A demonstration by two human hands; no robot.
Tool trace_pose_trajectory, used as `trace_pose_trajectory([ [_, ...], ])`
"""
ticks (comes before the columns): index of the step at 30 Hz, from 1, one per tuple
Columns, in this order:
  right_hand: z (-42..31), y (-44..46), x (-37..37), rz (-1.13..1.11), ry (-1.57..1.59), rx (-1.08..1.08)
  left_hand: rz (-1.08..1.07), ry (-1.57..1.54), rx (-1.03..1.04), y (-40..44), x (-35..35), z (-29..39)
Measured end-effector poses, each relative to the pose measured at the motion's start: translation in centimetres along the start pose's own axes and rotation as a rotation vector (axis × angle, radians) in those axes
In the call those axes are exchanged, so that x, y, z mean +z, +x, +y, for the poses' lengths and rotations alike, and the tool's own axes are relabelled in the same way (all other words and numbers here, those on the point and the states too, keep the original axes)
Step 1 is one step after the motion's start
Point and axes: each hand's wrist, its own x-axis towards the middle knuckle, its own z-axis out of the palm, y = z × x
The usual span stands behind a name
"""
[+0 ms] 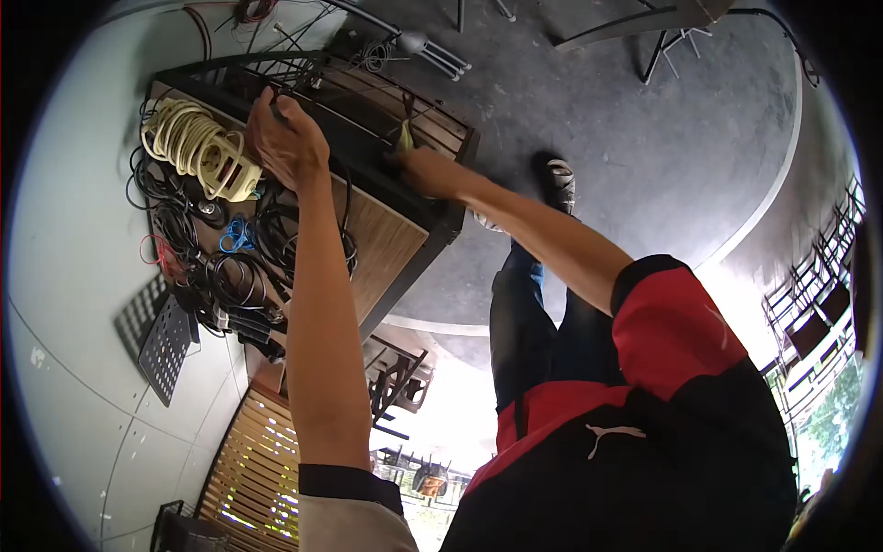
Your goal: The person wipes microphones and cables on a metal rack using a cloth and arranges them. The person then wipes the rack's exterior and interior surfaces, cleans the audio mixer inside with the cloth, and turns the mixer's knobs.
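My left hand [287, 143] is over the far left part of a wooden cabinet [382, 244], beside a coiled cream cable [189, 138]. Its fingers are curled around something dark that I cannot make out. My right hand [428, 173] is closed at the cabinet's dark front edge, on a yellow-green cloth-like piece [405, 138] that sticks out beyond the fingers. A long black surface [354, 143] lies between the two hands.
Black cables [235, 281], a blue cable [237, 234] and a red one [161, 250] lie on the cabinet. A perforated black stand [166, 348] is at the left wall. Metal legs [437, 57] stand on the grey floor [644, 175]. Chairs [400, 377] are behind.
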Motion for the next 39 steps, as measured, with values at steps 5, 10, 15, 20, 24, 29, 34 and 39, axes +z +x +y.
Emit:
trace_pose_trajectory([
  [5,0.5,-1.3,-6.4,-0.426,0.275,-0.081,-0.001,-0.016,-0.042,-0.2,0.0,0.0],
  [10,-1.4,-2.0,-2.6,0.05,0.365,0.041,0.003,0.026,-0.022,0.0,-0.1,0.1],
  [15,-0.2,-5.3,-6.2,-0.101,0.576,0.033,0.037,-0.052,0.016,0.0,0.7,-1.9],
  [20,-0.9,-11.7,-7.1,0.351,0.476,0.021,0.078,-0.11,0.134,0.4,1.0,-2.3],
  [24,-3.4,-13.8,-3.4,0.371,0.418,-0.181,0.086,-0.092,0.227,0.2,0.7,-1.9],
  [29,-0.8,-14.3,-0.2,0.631,0.302,-0.225,0.102,-0.263,0.451,-1.1,-0.3,-0.6],
  [34,0.4,-13.1,-1.0,0.56,0.086,0.008,-0.047,-0.498,0.3,-11.6,-10.4,10.7],
  [39,0.4,-13.3,0.8,0.601,0.378,-0.098,-0.139,-0.36,0.47,-18.9,-12.2,4.4],
])
